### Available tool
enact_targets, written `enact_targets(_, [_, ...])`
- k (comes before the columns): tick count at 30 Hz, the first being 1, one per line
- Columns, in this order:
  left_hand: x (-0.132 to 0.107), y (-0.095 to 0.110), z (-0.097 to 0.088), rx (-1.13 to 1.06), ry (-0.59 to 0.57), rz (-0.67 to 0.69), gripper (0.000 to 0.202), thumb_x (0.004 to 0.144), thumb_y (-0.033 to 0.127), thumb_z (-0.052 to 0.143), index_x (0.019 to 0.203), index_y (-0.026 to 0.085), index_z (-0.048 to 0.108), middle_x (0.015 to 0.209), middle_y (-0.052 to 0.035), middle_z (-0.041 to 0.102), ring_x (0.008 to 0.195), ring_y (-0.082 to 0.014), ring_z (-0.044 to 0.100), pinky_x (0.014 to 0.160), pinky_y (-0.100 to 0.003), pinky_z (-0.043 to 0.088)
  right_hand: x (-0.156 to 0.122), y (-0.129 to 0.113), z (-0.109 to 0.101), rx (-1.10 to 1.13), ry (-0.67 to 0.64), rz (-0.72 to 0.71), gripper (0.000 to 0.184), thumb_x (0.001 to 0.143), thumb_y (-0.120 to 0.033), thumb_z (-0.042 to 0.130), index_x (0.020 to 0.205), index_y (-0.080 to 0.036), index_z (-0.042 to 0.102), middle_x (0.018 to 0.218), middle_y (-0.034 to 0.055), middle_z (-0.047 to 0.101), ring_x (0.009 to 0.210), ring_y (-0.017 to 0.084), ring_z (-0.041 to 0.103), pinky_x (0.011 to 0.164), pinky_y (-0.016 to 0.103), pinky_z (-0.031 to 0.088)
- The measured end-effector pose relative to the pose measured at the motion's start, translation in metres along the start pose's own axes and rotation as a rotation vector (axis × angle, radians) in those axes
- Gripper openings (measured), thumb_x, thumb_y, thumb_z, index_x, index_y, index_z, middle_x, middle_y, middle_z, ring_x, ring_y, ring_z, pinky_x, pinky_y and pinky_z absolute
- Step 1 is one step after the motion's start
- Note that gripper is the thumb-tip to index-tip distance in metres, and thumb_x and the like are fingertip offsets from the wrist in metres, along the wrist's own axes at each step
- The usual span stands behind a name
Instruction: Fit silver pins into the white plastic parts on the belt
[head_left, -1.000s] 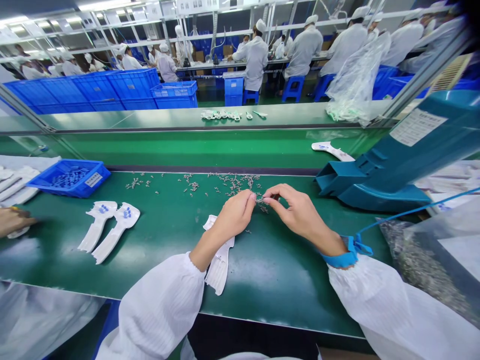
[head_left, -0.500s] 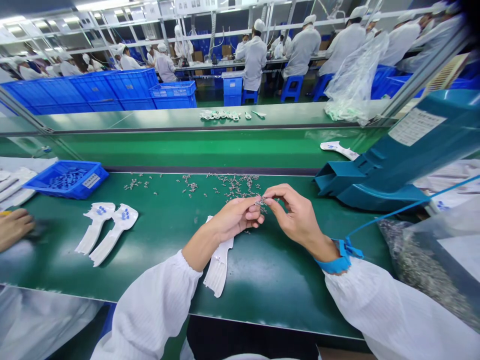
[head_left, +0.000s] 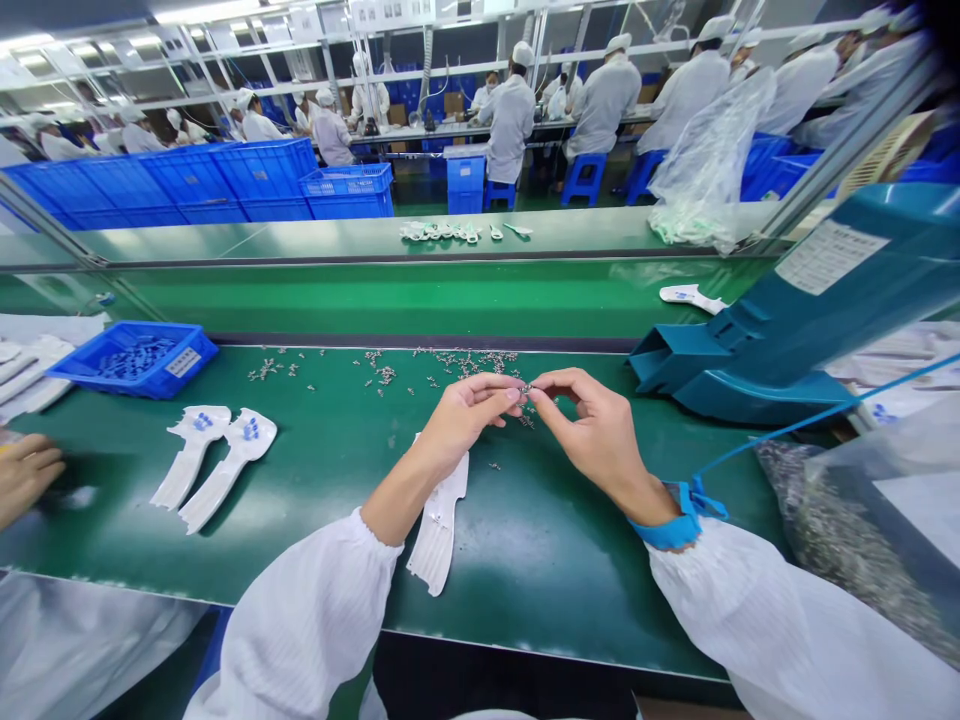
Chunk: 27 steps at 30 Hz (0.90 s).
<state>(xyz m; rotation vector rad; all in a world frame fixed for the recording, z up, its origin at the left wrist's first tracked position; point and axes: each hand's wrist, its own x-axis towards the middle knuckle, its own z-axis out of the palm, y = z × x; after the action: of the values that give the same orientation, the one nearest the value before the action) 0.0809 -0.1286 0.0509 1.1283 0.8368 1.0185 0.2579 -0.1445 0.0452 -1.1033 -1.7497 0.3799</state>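
The worktop (head_left: 555,560) is showing dark green, the small parts (head_left: 386,375) are glinting silver, the paired shells (head_left: 225,475) are looking white with blue spots, the wristband (head_left: 666,532) is showing blue.

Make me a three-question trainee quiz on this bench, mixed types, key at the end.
1. True or false: a blue wristband is worn at the wrist of the right hand.
2. On which side of the left hand does the blue tray stand? A) left B) right C) directly below
3. How many white parts lie side by side between the blue tray and the left sleeve?
Key: 1. True; 2. A; 3. Two
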Motion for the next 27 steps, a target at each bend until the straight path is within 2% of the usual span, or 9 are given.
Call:
enact_targets(5, [0.004, -0.003, -0.003, 0.108, 0.040, 0.124, 0.027, 0.074, 0.036, 0.080, 0.092, 0.017, 0.073, 0.087, -0.0048, 0.074, 0.081, -0.0150, 0.068, 0.072, -0.026, 0.051, 0.000, -0.003, -0.004, 0.023, -0.024, -0.052, 0.005, 0.089, -0.024, 0.065, 0.093, -0.024, 0.066, 0.086, 0.0033, 0.069, 0.075, 0.019, 0.064, 0.071, 0.035, 0.053])
enact_targets(9, [0.004, -0.004, -0.004, 0.211, 0.046, 0.222, 0.026, 0.077, 0.036, 0.077, 0.093, 0.016, 0.073, 0.089, -0.0064, 0.076, 0.081, -0.0175, 0.070, 0.076, -0.030, 0.054, 0.001, -0.004, -0.006, 0.010, -0.054, -0.068, 0.010, 0.089, -0.023, 0.066, 0.098, -0.024, 0.070, 0.085, 0.0026, 0.070, 0.076, 0.019, 0.064, 0.072, 0.034, 0.052])
enact_targets(12, [0.001, -0.003, -0.002, 0.335, 0.072, 0.316, 0.018, 0.082, 0.031, 0.073, 0.094, 0.017, 0.074, 0.092, -0.0071, 0.076, 0.083, -0.0190, 0.071, 0.077, -0.032, 0.056, 0.001, -0.003, -0.005, 0.069, -0.049, 0.046, 0.010, 0.087, -0.027, 0.069, 0.095, -0.023, 0.073, 0.087, 0.0032, 0.072, 0.077, 0.019, 0.065, 0.074, 0.035, 0.053])
enact_targets(15, [-0.003, -0.002, 0.001, 0.487, 0.126, 0.445, 0.012, 0.086, 0.024, 0.070, 0.095, 0.019, 0.075, 0.094, -0.0059, 0.076, 0.086, -0.0183, 0.070, 0.081, -0.032, 0.055, 0.002, -0.003, -0.001, 0.245, -0.037, 0.261, 0.017, 0.080, -0.035, 0.074, 0.090, -0.021, 0.074, 0.084, 0.0039, 0.074, 0.075, 0.020, 0.067, 0.071, 0.035, 0.055])
enact_targets(21, [-0.008, -0.002, 0.007, 0.683, 0.197, 0.674, 0.012, 0.091, 0.022, 0.063, 0.096, 0.021, 0.074, 0.097, -0.0058, 0.075, 0.094, -0.0184, 0.068, 0.089, -0.034, 0.053, 0.006, -0.004, 0.007, 0.506, -0.048, 0.558, 0.032, 0.064, -0.044, 0.084, 0.080, -0.018, 0.073, 0.074, 0.0050, 0.073, 0.068, 0.019, 0.066, 0.065, 0.032, 0.054])
enact_targets(24, [-0.008, -0.001, 0.007, 0.725, 0.210, 0.714, 0.012, 0.092, 0.022, 0.063, 0.097, 0.022, 0.074, 0.100, -0.0053, 0.075, 0.096, -0.0184, 0.068, 0.091, -0.034, 0.053, 0.008, -0.002, 0.007, 0.530, -0.036, 0.598, 0.034, 0.064, -0.044, 0.083, 0.082, -0.018, 0.071, 0.073, 0.0045, 0.071, 0.065, 0.017, 0.064, 0.063, 0.031, 0.052])
enact_targets(27, [-0.007, 0.000, 0.005, 0.739, 0.239, 0.689, 0.013, 0.091, 0.021, 0.065, 0.102, 0.021, 0.073, 0.100, -0.0044, 0.076, 0.089, -0.0168, 0.070, 0.086, -0.031, 0.055, 0.010, 0.006, 0.001, 0.396, 0.001, 0.482, 0.026, 0.071, -0.041, 0.076, 0.083, -0.019, 0.067, 0.078, 0.0043, 0.070, 0.071, 0.018, 0.064, 0.066, 0.031, 0.052])
